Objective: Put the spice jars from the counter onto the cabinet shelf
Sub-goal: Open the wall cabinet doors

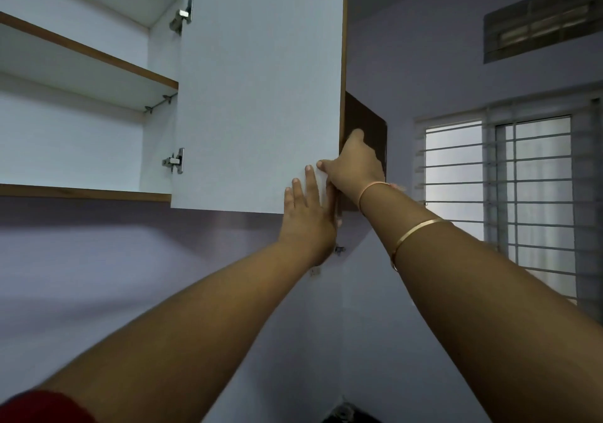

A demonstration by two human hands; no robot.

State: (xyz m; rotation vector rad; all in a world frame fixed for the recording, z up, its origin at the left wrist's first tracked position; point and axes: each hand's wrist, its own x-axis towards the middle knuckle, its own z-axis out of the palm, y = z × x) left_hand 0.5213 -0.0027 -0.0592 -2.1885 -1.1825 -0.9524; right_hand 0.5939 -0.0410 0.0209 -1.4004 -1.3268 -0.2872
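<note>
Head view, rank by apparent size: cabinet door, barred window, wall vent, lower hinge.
1. cabinet door
2. barred window
3. wall vent
4. lower hinge
Door is nearest the camera; its lead may be perspective.

Both arms reach upward, forearms bare. Left hand [306, 217]: fingers straight, palm flat against the inner face of the cabinet door [257, 96], near its lower free corner. Right hand [354, 168]: curled round the door's free edge, thumb pointing up along the outer face.
</note>
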